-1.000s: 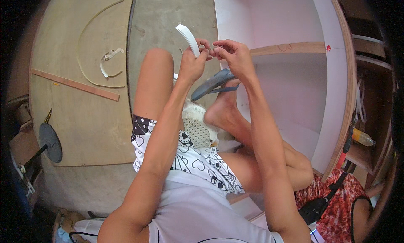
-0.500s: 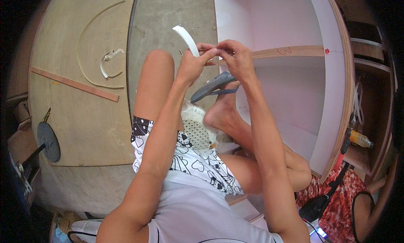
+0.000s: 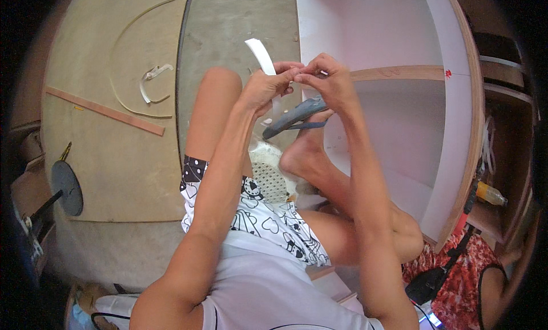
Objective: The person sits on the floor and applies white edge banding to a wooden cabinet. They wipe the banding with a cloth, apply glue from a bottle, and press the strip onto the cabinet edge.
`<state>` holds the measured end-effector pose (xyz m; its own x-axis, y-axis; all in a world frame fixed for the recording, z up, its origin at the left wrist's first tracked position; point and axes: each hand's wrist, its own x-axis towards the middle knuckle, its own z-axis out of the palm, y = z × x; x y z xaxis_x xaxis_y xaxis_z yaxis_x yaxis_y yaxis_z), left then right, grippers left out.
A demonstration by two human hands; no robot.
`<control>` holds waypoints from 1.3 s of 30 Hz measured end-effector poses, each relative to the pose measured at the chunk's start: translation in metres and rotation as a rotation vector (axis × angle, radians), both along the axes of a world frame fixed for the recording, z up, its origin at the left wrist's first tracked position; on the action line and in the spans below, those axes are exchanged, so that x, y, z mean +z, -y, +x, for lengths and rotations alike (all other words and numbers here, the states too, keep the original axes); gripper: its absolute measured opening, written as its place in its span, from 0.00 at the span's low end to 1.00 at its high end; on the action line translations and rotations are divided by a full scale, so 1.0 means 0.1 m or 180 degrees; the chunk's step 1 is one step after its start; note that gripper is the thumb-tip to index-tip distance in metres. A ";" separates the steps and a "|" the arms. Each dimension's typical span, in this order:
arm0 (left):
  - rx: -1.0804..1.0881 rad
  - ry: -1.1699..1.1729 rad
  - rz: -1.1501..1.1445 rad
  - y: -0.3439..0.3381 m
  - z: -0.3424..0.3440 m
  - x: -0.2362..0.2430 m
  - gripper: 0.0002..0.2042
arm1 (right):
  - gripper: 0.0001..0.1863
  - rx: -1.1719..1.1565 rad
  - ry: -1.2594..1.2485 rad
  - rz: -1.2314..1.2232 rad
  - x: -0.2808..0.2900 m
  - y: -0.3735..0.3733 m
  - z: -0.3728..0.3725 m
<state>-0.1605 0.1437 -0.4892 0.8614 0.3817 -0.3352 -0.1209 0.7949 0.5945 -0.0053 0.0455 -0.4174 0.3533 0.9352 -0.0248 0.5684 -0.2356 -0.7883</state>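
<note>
Both my hands meet above my raised knees. My left hand point(image 3: 268, 87) pinches a white strip of edge banding point(image 3: 261, 55) that sticks up and to the left from my fingers. My right hand point(image 3: 326, 79) pinches the same strip at its lower end, fingertips touching those of the left. Just beneath the hands my right foot wears a grey sandal point(image 3: 294, 117), resting against the edge of a white cabinet panel point(image 3: 311, 33). The strip's lower part is hidden behind my fingers.
A white cabinet with a curved plywood edge point(image 3: 462, 130) and a shelf point(image 3: 399, 73) lies on the right. On the left a plywood sheet point(image 3: 108, 159) carries a wooden batten point(image 3: 105, 111), a curved cut-out and a scrap strip point(image 3: 149, 79). A dark round disc point(image 3: 65, 187) sits at far left.
My hands and the white strip have shifted slightly; the strip's free end now stands a little more upright. Everything else is unchanged.
</note>
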 end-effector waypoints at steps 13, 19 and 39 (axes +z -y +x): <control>-0.0289 0.0477 0.0304 -0.06 -0.13 0.70 0.14 | 0.14 0.0549 -0.0750 -0.0266 0.89 -0.12 0.09; 0.0315 0.0287 -0.0324 -0.17 -0.16 1.03 0.12 | 0.16 0.0251 -0.0806 0.0495 0.97 -0.24 -0.26; 0.1872 -0.0430 0.0043 -0.22 -0.04 0.64 0.11 | 0.18 0.0834 0.1624 0.0479 1.27 -1.82 -0.10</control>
<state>-0.1645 0.1662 -0.4256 0.4546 0.7861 -0.4188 -0.4605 0.6099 0.6449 -0.0149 0.2273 -0.2899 0.0425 0.9729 0.2272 0.9085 0.0570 -0.4139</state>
